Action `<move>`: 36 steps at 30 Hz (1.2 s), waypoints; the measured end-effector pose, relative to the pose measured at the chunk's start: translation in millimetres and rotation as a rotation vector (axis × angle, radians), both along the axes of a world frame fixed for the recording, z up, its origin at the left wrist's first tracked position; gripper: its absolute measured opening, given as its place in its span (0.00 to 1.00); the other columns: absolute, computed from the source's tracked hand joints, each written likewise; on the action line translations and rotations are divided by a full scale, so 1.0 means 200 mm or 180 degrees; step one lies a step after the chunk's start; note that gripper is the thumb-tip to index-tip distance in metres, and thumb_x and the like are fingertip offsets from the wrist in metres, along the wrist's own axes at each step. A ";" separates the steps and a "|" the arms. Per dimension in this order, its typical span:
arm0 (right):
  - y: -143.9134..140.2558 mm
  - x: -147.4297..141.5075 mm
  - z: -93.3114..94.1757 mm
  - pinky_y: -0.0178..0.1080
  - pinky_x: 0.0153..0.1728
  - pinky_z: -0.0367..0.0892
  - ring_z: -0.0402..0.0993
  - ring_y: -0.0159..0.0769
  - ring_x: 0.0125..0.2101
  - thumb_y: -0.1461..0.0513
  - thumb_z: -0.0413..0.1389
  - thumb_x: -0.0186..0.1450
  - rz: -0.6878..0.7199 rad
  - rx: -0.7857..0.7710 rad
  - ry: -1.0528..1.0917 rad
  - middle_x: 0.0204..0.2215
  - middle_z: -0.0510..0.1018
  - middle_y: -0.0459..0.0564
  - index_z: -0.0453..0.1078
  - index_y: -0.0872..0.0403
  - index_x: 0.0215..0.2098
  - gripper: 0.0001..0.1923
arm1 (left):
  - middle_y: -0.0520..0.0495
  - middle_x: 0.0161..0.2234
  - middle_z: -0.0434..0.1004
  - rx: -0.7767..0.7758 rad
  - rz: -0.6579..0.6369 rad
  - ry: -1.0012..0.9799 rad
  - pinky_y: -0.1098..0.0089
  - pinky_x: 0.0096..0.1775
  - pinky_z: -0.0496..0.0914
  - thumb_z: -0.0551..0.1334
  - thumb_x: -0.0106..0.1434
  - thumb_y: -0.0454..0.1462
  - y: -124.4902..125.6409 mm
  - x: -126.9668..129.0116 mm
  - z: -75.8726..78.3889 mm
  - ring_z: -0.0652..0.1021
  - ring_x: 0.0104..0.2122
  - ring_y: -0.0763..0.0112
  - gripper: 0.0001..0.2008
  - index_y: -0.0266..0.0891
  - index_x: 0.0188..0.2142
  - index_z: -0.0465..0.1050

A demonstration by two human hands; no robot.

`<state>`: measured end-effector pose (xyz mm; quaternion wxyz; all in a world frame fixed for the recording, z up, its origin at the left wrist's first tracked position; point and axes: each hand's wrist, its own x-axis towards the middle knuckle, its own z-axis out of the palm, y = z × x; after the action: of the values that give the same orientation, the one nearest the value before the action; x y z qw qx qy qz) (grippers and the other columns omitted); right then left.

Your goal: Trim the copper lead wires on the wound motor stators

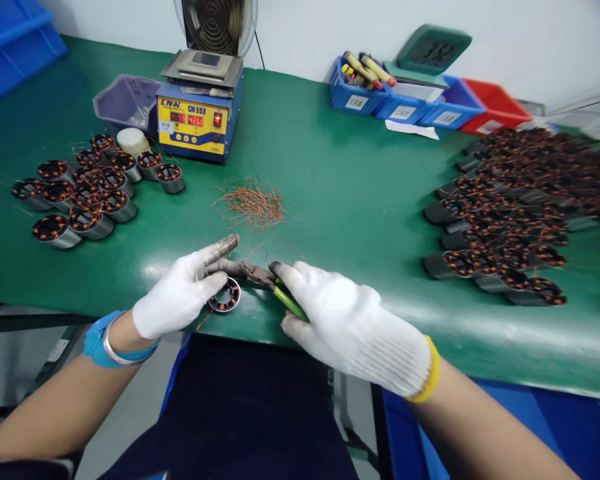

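My left hand point(190, 287), in a white glove with grimy fingertips, grips a motor stator point(225, 295) near the table's front edge. The stator is a metal ring with copper windings; a loose copper wire end sticks out at its lower left. In my gloved right hand point(340, 313) is a pair of pliers point(287, 301) with green handles. Their dark jaws point left, close to the stator and my left fingers; whether they bite on a wire is too small to tell. A loose pile of copper wire offcuts point(255, 207) lies just beyond my hands.
On the green table point(330, 180), several stators point(87, 197) stand at the left, and many more point(505, 213) at the right. A blue and yellow soldering unit point(195, 127) stands at the back beside a purple bin point(125, 100). Blue bins point(357, 100) and a red bin point(495, 107) line the wall.
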<state>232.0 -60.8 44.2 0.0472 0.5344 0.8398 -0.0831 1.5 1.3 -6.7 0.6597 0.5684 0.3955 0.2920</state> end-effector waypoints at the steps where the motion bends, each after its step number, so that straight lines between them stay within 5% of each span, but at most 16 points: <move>1: 0.01 -0.01 0.00 0.41 0.33 0.63 0.74 0.46 0.38 0.58 0.49 0.64 -0.0010 -0.0026 -0.0010 0.46 0.75 0.58 0.61 0.58 0.58 0.26 | 0.33 0.50 0.79 0.0011 -0.0003 0.0001 0.56 0.55 0.70 0.64 0.62 0.45 0.00 0.00 0.00 0.78 0.51 0.54 0.38 0.31 0.67 0.55; 10: 0.14 -0.01 0.10 0.39 0.27 0.56 0.75 0.45 0.39 0.57 0.52 0.63 0.0046 -0.0595 -0.0005 0.47 0.75 0.52 0.63 0.51 0.57 0.24 | 0.32 0.48 0.80 0.0115 -0.0058 -0.0018 0.55 0.54 0.70 0.62 0.63 0.44 -0.01 0.02 0.02 0.79 0.50 0.54 0.37 0.31 0.67 0.53; 16: 0.19 0.00 0.08 0.36 0.27 0.56 0.75 0.42 0.44 0.61 0.50 0.66 0.0045 -0.0825 0.0277 0.48 0.77 0.49 0.66 0.49 0.55 0.19 | 0.32 0.53 0.77 0.0280 0.0082 0.0143 0.55 0.56 0.69 0.63 0.61 0.43 0.00 0.02 0.01 0.77 0.53 0.53 0.36 0.31 0.65 0.59; 27: 0.24 0.02 0.08 0.37 0.34 0.62 0.74 0.43 0.44 0.60 0.49 0.66 0.0123 -0.0567 0.0212 0.49 0.76 0.53 0.63 0.51 0.61 0.24 | 0.33 0.48 0.80 0.0080 -0.0003 -0.0015 0.54 0.54 0.70 0.62 0.62 0.42 -0.01 0.02 0.02 0.79 0.48 0.56 0.39 0.32 0.68 0.51; 36: 0.23 0.05 0.10 0.37 0.29 0.60 0.75 0.43 0.44 0.59 0.50 0.64 0.0170 -0.0650 0.0002 0.52 0.74 0.53 0.63 0.50 0.61 0.26 | 0.34 0.50 0.79 -0.0004 0.0026 -0.0184 0.54 0.55 0.69 0.62 0.62 0.41 -0.01 0.00 0.01 0.78 0.50 0.55 0.39 0.31 0.68 0.51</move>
<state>241.2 -14.7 64.1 0.1034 0.5042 0.8409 -0.1671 2.3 -0.1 -5.1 0.6700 0.5577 0.3788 0.3107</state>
